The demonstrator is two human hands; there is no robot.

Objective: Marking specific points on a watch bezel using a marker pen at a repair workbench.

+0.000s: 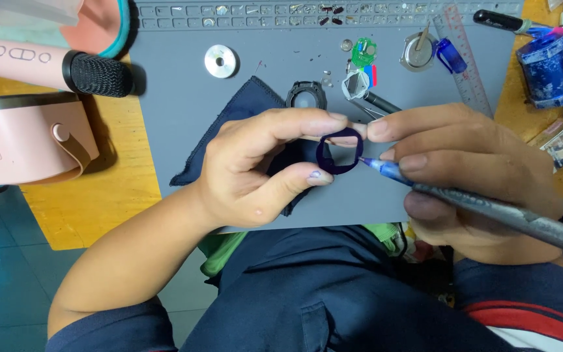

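We worked at a yellow wooden worktop (86,202) with a grey mat (184,111) spread over its middle, the mat's far edge lined with small tray compartments holding bits. Above the mat's near edge, our left hand (255,173) pinched a small dark blue ring-shaped bezel (340,151) between thumb and forefinger, holding it upright with its squarish opening facing us. Our right hand (464,176) closed its grip on a grey pen-like tool with a blue tip (490,210); the tip touched the bezel's right side, and the right forefinger pressed against the bezel's top beside the left forefinger.

Under the left hand a dark blue cloth (242,111) lay on the mat. Just beyond the fingers sat a black watch case (306,96), and to its right a small square silver part (356,85) with tweezers (376,107) beside it. Further toward the mat's far edge lay a silver metal disc with a hole (220,60), a green circuit piece (363,52) and a round silver case back (418,52). A clear ruler (461,55) lay at the mat's far right corner. At the worktop's left edge rested a pink microphone with a black head (53,65) and a pink box with a strap (27,146). A blue spool (545,68) stood at the right edge.
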